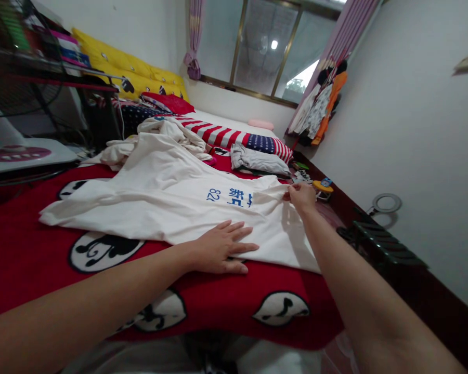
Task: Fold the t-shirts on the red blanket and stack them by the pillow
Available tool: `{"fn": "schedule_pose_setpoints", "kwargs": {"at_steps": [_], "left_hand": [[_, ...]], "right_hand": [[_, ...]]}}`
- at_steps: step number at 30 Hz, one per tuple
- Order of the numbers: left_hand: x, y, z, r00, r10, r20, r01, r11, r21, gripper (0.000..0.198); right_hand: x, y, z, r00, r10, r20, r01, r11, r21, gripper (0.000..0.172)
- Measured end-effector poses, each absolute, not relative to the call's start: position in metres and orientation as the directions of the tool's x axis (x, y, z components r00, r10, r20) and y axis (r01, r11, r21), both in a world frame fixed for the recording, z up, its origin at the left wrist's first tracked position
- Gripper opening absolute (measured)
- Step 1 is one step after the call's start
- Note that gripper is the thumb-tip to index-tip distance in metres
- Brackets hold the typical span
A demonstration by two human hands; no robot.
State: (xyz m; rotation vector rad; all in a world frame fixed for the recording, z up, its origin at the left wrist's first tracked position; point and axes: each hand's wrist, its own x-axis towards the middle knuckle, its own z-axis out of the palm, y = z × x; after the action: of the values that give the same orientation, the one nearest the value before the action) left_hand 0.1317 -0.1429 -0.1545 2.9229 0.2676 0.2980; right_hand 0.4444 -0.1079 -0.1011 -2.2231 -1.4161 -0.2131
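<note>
A white T-shirt with blue print lies spread on a red blanket that has black-and-white patterns. My right hand pinches the far edge of the shirt between fingers and thumb, lifting a small fold. My left hand lies flat with its fingers spread, the fingertips on the shirt's near edge and the palm on the blanket. Behind the shirt sit a bunched white cloth and a folded grey garment.
A striped, starred cloth and a yellow pillow lie at the bed's far end. A white wall and a dark rack run along the right. A white appliance stands at the left.
</note>
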Motion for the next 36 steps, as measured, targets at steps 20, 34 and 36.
{"fn": "schedule_pose_setpoints", "kwargs": {"at_steps": [20,34,36], "left_hand": [[0.132,-0.144,-0.150,0.968,0.194,0.161,0.164,-0.969,0.182,0.063],[0.132,-0.147,-0.146,0.969,0.201,0.141,0.179,-0.971,0.157,0.063],[0.132,-0.147,-0.146,0.970,0.203,0.136,0.181,-0.971,0.159,0.063]], "right_hand": [[0.378,-0.123,-0.161,0.366,0.817,0.446,0.928,-0.283,-0.244,0.025],[0.392,-0.123,-0.169,0.307,0.782,0.542,0.936,-0.146,-0.319,0.022],[0.393,-0.123,-0.169,0.304,0.782,0.545,0.936,-0.138,-0.325,0.022]]}}
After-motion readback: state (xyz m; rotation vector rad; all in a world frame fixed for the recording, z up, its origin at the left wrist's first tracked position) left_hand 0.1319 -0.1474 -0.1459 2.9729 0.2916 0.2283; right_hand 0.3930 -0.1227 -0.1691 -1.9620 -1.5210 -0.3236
